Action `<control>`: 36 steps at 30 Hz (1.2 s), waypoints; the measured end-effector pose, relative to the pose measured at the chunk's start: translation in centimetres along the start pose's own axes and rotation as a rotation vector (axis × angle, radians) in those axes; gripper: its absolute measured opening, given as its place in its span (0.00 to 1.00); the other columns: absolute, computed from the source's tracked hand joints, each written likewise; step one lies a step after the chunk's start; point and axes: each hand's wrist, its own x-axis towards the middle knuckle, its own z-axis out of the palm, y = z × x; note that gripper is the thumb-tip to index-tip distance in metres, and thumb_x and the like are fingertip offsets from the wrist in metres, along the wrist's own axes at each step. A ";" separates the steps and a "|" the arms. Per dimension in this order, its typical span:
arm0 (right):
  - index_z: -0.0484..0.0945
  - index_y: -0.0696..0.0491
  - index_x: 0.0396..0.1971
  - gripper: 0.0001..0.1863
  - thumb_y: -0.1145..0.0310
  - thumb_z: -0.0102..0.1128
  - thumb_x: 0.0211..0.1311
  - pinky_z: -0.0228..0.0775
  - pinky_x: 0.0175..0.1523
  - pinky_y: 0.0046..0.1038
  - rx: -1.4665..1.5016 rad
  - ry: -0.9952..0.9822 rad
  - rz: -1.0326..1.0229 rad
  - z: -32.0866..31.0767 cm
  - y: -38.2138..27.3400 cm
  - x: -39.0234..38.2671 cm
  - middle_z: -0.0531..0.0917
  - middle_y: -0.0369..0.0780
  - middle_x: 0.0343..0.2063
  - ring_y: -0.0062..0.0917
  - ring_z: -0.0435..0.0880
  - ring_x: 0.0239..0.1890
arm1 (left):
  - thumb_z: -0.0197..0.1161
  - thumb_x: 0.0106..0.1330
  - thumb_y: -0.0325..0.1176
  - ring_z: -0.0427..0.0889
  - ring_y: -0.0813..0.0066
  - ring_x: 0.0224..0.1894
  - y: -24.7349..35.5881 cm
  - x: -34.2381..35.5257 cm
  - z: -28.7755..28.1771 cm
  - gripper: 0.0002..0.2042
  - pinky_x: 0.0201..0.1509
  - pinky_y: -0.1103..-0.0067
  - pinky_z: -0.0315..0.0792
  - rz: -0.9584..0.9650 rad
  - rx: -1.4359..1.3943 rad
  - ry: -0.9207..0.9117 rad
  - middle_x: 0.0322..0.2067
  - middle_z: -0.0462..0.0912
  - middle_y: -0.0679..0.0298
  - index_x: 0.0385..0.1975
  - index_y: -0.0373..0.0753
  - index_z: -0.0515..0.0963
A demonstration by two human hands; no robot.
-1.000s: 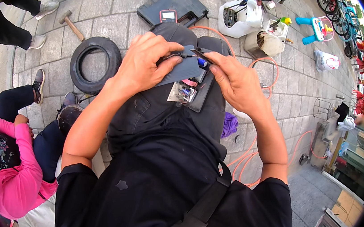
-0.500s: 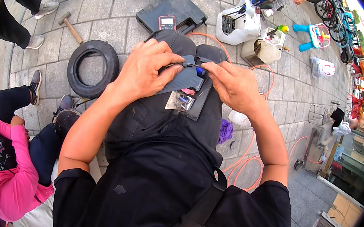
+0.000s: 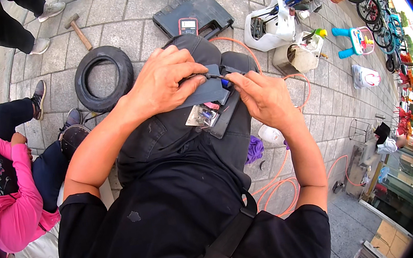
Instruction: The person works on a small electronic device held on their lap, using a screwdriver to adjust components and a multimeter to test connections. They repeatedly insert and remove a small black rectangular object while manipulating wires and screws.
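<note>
A single head-worn fisheye view looks steeply down from above the person's own chest and lap, close enough that the black shirt fills the lower half and the left hand (image 3: 163, 83) and right hand (image 3: 264, 97) meet just above centre. Taking the small tyre (image 3: 104, 77) as landmark, the camera faces out over paving that runs beyond it to the picture's top, with the hands just right of the tyre and nearer the lens. Straight paving joints bend toward the dark rim.
</note>
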 end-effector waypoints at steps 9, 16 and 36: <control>0.83 0.46 0.65 0.25 0.73 0.71 0.68 0.75 0.31 0.39 -0.067 -0.050 -0.036 -0.2 0.0 0.3 0.76 0.38 0.27 0.35 0.82 0.28 | 0.77 0.66 0.32 0.82 0.66 0.42 0.0 0.2 0.2 0.10 0.51 0.69 0.71 0.012 0.028 -0.008 0.36 0.85 0.68 0.46 0.43 0.91; 0.82 0.48 0.64 0.28 0.74 0.71 0.61 0.77 0.30 0.37 -0.129 -0.021 -0.050 0.1 -1.2 0.2 0.76 0.37 0.29 0.33 0.84 0.28 | 0.79 0.65 0.31 0.82 0.66 0.41 -0.3 0.3 0.5 0.10 0.49 0.69 0.70 0.025 0.012 0.007 0.35 0.85 0.68 0.45 0.42 0.91; 0.83 0.48 0.63 0.24 0.74 0.71 0.67 0.74 0.28 0.37 -0.039 -0.082 -0.035 0.0 -0.3 1.3 0.76 0.37 0.27 0.33 0.84 0.28 | 0.79 0.63 0.30 0.83 0.66 0.41 -0.7 0.3 0.7 0.10 0.53 0.69 0.71 0.018 -0.031 0.017 0.34 0.85 0.67 0.44 0.40 0.91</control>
